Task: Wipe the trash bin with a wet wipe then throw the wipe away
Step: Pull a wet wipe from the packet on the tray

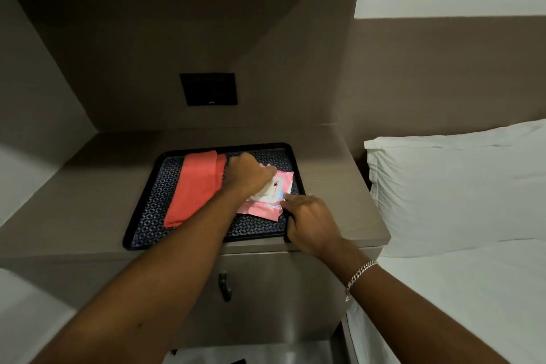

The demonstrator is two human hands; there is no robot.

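A pink wet-wipe pack (260, 207) lies on a black patterned tray (147, 201) on the bedside cabinet. My left hand (246, 173) is over the pack's open top, fingers pinched on a white wipe (266, 190) that sticks out of it. My right hand (310, 221) presses on the pack's right edge and the tray rim, holding the pack down. No trash bin is in view.
A folded coral-red cloth (195, 186) lies on the tray's left half. The cabinet has a dark door handle (224, 285) below. A black wall panel (209, 89) sits behind. A white pillow (458, 186) and bed are at the right.
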